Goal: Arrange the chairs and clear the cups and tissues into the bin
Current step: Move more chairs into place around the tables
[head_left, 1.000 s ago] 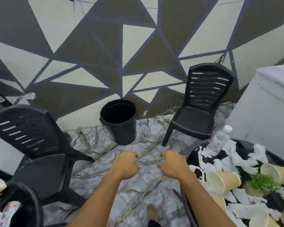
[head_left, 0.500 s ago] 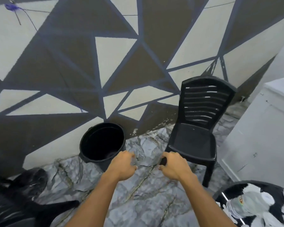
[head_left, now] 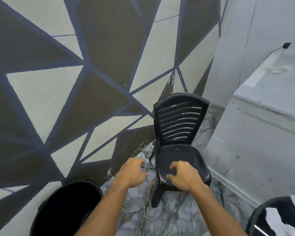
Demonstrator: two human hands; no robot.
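A black plastic chair (head_left: 179,126) with a slatted back stands against the patterned wall, facing me. My right hand (head_left: 182,178) hovers over the front edge of its seat with the fingers curled and apart, holding nothing. Just left of the chair, over the marble floor, my left hand (head_left: 133,172) is loosely curled and empty. The black bin (head_left: 66,210) stands at the lower left by the wall. A round black table (head_left: 262,217) with a piece of white tissue (head_left: 276,218) shows at the lower right corner.
A white cabinet (head_left: 255,150) fills the right side, close to the chair. The wall with grey and brown triangles (head_left: 66,92) runs behind the chair and bin. Marble floor (head_left: 174,215) lies between the bin, chair and table.
The view has turned right and moved closer to the chair. Both hands have come forward; the right one now reaches the seat's front edge. The left chair and most of the table have left the view.
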